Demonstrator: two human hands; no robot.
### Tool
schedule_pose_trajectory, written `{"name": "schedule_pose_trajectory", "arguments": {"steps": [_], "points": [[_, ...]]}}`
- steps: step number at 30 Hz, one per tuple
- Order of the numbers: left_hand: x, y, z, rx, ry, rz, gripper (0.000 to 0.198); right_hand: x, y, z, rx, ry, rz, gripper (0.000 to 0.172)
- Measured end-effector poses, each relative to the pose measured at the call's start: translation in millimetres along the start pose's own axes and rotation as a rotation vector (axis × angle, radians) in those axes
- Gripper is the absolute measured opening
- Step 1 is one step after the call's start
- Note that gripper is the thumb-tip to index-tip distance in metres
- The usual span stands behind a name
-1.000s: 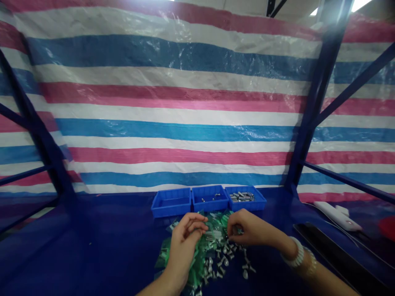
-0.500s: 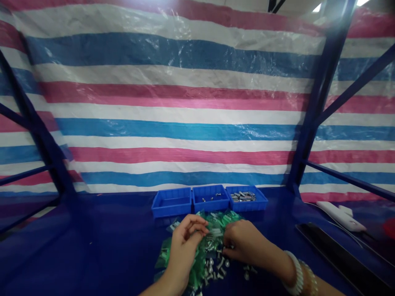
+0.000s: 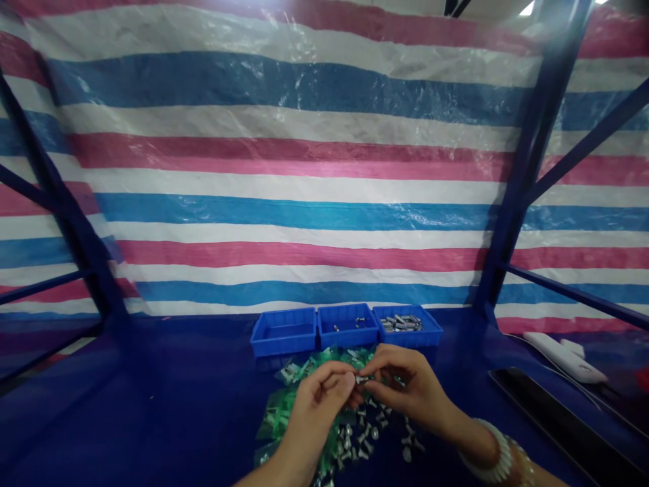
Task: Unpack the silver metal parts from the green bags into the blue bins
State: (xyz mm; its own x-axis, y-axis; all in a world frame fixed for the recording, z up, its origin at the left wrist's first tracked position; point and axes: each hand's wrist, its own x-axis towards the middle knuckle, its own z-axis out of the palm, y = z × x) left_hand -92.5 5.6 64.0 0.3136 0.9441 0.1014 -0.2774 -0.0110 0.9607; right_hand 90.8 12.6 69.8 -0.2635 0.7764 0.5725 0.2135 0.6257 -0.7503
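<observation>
My left hand (image 3: pixel 327 396) and my right hand (image 3: pixel 400 379) meet over the middle of the blue tabletop. Between their fingertips is a small shiny metal screw (image 3: pixel 361 380), pinched from both sides and partly covered by the fingers. Below the hands lies a loose scatter of silver screws (image 3: pixel 364 443), some on their sides, some head up. Green-tinted plastic packets (image 3: pixel 276 414) with small pieces inside are heaped left of and behind my left hand, which hides part of the heap.
Three blue bins stand in a row behind the packets: the left bin (image 3: pixel 284 330), the middle bin (image 3: pixel 347 325) with a few small metal parts, the right bin (image 3: pixel 408 325) with many metal pieces. A long black object (image 3: pixel 562 419) and a white power strip (image 3: pixel 565 358) lie at right.
My right hand has risen from the loose screws and come left to meet my left hand. A screw now shows between their fingertips. My left hand has shifted slightly right.
</observation>
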Motion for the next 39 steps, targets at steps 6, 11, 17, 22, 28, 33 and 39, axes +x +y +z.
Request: {"name": "schedule_pose_trajectory", "arguments": {"steps": [6,11,17,22,28,33,39], "points": [[2,0,2.0,-0.043,0.012,-0.030,0.022,-3,3,3,-0.002,-0.024,-0.042,0.006],[3,2,1.5,0.054,0.041,0.073,0.017,-4,-1,3,0.158,-0.013,0.105,0.015],[3,1,0.9,0.192,0.077,0.260,0.015,-3,4,10,0.298,-0.058,0.286,0.035],[3,-3,0.4,0.276,0.082,0.286,0.015,-5,13,16,0.339,-0.076,0.347,0.031],[3,0,0.3,0.235,0.063,0.255,0.014,-6,7,16,0.193,0.013,0.267,0.013],[6,-1,-1.4,0.138,0.058,0.134,0.018,-7,0,16,0.015,0.059,0.117,0.006],[7,-6,-1.9,-0.065,0.031,0.016,0.022,-7,-3,17,-0.031,0.078,-0.039,0.004]]}}
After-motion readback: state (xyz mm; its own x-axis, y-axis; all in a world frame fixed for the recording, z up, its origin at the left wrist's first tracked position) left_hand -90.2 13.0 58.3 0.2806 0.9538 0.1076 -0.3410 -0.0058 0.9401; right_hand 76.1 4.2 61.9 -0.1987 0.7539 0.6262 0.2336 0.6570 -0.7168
